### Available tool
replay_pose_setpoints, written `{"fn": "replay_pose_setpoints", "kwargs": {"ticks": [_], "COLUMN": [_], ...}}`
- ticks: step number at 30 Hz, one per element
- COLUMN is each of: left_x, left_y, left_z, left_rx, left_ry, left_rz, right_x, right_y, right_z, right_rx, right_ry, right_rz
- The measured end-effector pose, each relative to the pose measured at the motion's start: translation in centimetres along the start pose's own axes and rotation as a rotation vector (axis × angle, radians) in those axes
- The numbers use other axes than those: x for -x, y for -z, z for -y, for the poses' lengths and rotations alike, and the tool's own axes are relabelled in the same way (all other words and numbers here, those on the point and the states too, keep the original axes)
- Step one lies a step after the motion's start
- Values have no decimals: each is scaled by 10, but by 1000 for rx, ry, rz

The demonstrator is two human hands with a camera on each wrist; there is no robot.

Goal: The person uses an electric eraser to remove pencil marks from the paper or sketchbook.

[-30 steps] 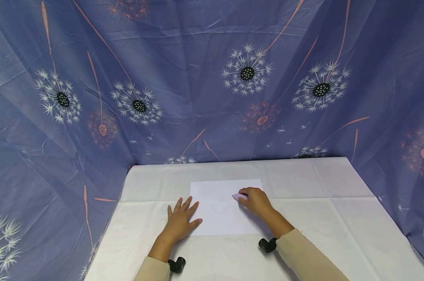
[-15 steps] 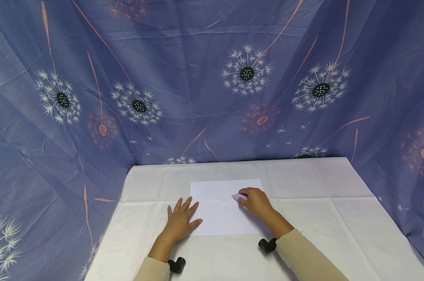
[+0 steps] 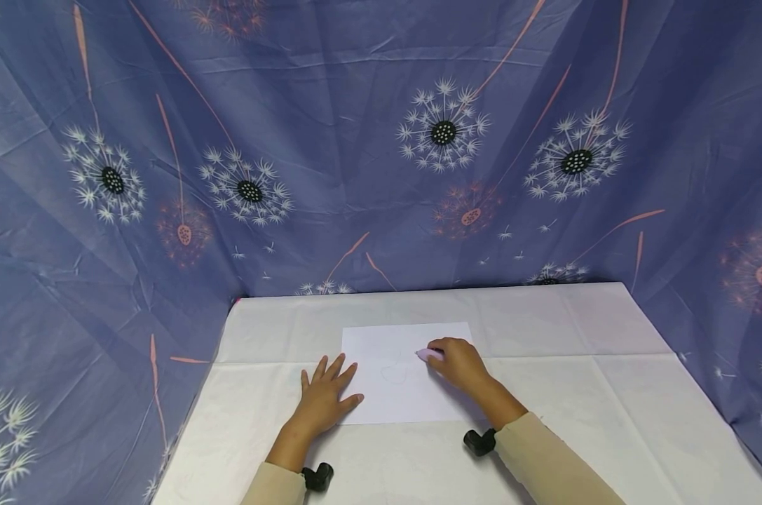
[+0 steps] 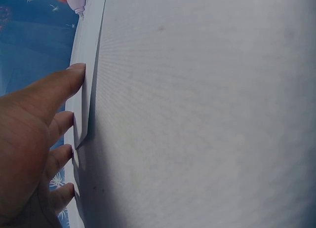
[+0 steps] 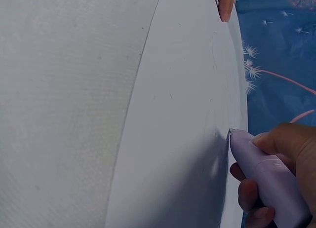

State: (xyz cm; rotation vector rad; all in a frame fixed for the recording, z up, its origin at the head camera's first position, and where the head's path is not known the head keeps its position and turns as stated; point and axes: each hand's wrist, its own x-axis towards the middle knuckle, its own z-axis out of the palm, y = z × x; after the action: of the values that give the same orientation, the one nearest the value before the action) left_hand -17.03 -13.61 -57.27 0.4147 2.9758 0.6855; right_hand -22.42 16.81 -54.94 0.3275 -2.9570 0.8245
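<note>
A white sheet of paper (image 3: pixel 381 407) lies on the table with a faint rounded outline drawn near its middle. My left hand (image 3: pixel 322 403) rests with spread fingers over the paper's left edge; in the left wrist view its thumb (image 4: pixel 69 82) lies on the sheet. My right hand (image 3: pixel 461 363) grips a thick lilac pen-shaped tool (image 5: pixel 269 181) between thumb and fingers. The tool's narrow tip points left, right at the paper's surface, to the upper right of the outline. Faint lines and several small specks show on the sheet in the right wrist view.
A white creased cloth covers the table (image 3: pixel 563 400). Behind and beside it hangs a blue curtain (image 3: pixel 349 154) with a dandelion print. Black wrist devices (image 3: pixel 318 477) sit at both sleeves, close over the cloth.
My right hand and the lilac tool have shifted very slightly to the left and toward me. The left hand and the paper stay put.
</note>
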Motion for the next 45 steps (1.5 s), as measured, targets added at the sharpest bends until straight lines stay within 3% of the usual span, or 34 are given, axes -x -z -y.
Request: {"fn": "replay_pose_setpoints", "kwargs": {"ticks": [33,45], "left_x": [1,0], "left_y": [1,-1], "left_z": [0,1], "left_rx": [-3,-6], "left_ry": [-9,3], "left_rz": [-1,5], "right_x": [3,3], "right_y": [-1,0], "right_z": [4,3], "right_rx": [-7,-16], "right_ry": [36,10], "right_rz": [21,17]}}
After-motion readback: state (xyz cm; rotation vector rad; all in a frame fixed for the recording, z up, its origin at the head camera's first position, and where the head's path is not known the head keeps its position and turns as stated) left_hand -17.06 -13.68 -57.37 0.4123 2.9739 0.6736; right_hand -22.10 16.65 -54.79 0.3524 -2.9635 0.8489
